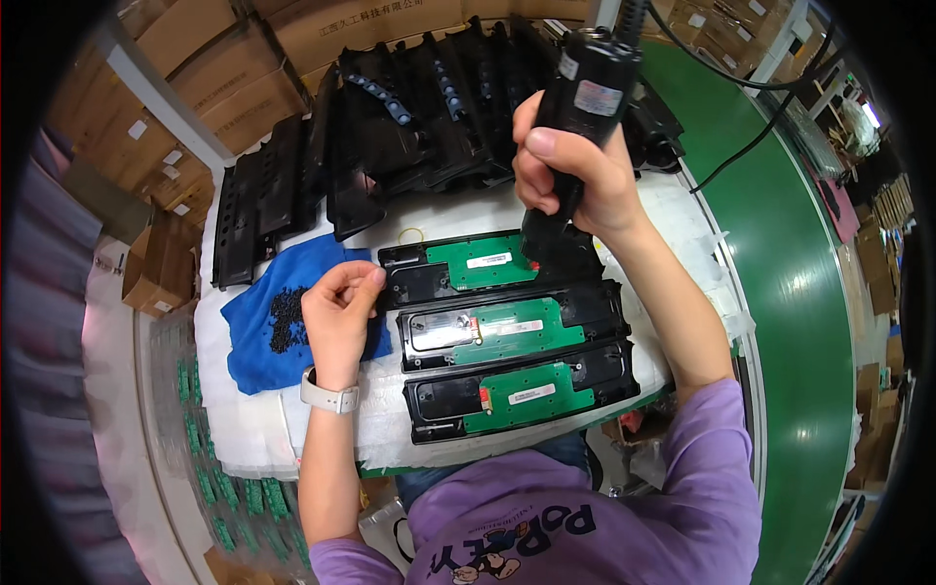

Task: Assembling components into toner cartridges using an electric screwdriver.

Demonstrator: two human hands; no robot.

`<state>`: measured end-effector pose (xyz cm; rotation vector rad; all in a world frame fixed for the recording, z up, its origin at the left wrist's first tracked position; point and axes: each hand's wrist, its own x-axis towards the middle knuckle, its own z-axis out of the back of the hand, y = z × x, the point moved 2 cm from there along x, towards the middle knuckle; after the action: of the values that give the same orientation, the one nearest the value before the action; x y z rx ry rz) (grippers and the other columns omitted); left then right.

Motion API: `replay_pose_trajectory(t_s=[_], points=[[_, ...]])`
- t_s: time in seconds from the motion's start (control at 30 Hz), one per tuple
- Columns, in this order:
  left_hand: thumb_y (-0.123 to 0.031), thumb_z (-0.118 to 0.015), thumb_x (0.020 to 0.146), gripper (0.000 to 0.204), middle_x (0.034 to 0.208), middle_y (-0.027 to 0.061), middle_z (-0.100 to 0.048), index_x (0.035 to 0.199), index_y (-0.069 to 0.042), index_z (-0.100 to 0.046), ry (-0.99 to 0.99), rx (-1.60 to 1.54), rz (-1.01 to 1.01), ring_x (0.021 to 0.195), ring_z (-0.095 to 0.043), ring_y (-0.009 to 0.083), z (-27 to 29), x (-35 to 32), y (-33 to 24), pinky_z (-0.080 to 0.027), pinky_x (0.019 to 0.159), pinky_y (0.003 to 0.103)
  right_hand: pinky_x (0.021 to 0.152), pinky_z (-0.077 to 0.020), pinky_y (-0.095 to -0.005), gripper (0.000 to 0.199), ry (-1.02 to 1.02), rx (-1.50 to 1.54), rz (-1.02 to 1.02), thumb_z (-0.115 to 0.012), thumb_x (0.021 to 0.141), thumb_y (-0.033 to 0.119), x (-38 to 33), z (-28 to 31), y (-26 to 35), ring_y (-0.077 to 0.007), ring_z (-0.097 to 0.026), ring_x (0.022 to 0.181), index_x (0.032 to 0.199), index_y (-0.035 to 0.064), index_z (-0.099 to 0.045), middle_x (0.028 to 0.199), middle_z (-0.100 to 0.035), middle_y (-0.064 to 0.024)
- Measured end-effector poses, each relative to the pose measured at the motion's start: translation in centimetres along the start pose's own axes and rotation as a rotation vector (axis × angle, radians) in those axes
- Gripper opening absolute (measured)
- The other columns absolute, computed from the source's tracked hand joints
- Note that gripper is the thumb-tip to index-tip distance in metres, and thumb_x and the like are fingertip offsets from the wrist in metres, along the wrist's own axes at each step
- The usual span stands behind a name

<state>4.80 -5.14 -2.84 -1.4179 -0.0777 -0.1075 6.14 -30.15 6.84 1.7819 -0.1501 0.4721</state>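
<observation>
Three long black plastic housings, each with a green circuit board inside, lie side by side on the white work surface: the far one (468, 263), the middle one (507, 327) and the near one (517, 390). My right hand (570, 171) grips a black electric screwdriver (575, 107) held upright, its tip down on the right end of the far housing's board. My left hand (339, 307), with a white wristband, has its fingers pinched together at the left end of the far housing; what it pinches is too small to see.
A blue cloth (258, 327) with a heap of small black screws (286, 317) lies left of the housings. Several black housings (390, 136) are stacked at the back, cardboard boxes (195, 88) behind them. A green conveyor belt (790, 273) runs along the right. Green boards (210, 468) sit lower left.
</observation>
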Motion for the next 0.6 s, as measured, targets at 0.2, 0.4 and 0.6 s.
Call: replay_pose_trajectory(t_s=[0.2, 0.4, 0.6], points=[[-0.009, -0.064, 0.082, 0.010, 0.067, -0.0018, -0.059, 0.083, 0.001, -0.063, 0.042, -0.042, 0.022, 0.053, -0.043, 0.0006, -0.1, 0.1, 0.5, -0.034, 0.048, 0.015, 0.038, -0.0328, -0.0247, 0.020, 0.002, -0.012, -0.012, -0.057, 0.076, 0.016, 0.1, -0.1, -0.3, -0.0120, -0.039, 0.037, 0.083, -0.0016, -0.050, 0.050, -0.043, -0.0049], [-0.008, -0.063, 0.083, 0.009, 0.068, -0.0012, -0.060, 0.083, 0.000, -0.062, 0.071, -0.016, 0.013, 0.053, -0.044, 0.0009, -0.3, 0.0, 0.8, -0.035, 0.049, 0.015, 0.038, -0.0322, -0.0241, 0.022, 0.070, 0.002, -0.028, -0.060, 0.073, 0.017, 0.0, 0.1, -0.8, -0.0115, -0.038, 0.037, 0.078, 0.0001, -0.048, 0.049, -0.042, -0.0046], [-0.011, -0.060, 0.085, 0.012, 0.069, 0.0004, -0.061, 0.084, 0.001, -0.063, 0.085, -0.035, 0.045, 0.053, -0.043, 0.0017, -0.2, 0.2, 1.3, -0.035, 0.049, 0.015, 0.037, -0.0317, -0.0234, 0.023, 0.143, -0.019, -0.075, -0.063, 0.071, 0.017, -0.2, -0.3, -1.0, -0.0116, -0.041, 0.037, 0.076, 0.0007, -0.047, 0.050, -0.044, -0.0048]])
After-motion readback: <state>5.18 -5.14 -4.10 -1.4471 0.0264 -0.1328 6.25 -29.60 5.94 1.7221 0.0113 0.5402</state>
